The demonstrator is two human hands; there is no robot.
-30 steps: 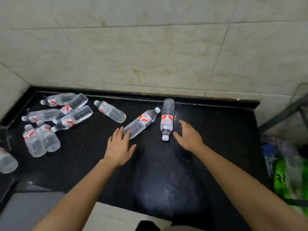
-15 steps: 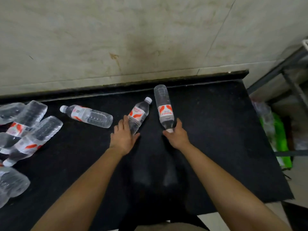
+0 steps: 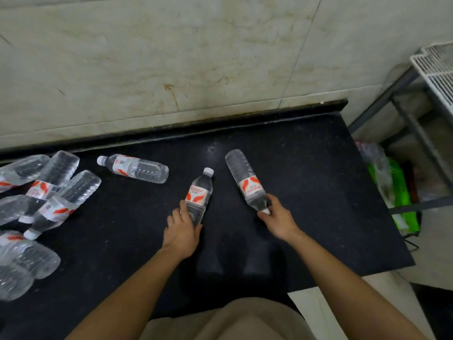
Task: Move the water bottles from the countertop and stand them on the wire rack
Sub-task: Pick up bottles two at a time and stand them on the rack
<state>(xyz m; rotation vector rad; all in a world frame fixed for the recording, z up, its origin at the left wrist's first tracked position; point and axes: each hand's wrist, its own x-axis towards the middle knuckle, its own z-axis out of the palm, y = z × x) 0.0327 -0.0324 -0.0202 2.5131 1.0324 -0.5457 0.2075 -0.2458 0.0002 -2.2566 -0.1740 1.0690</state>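
Bottles point(image 3: 199, 192) gripped: left hand point(image 3: 182, 229) base, right hand point(image 3: 278, 218) neck.

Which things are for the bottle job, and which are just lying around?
For the job: clear plastic water bottle in left hand; second clear bottle in right hand; lone lying bottle; heap of bottles; black stone countertop; white wire rack.
Just lying about: green plastic bag.

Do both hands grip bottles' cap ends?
No: the right hand grips the right bottle at its cap, the left hand the left bottle at its base.
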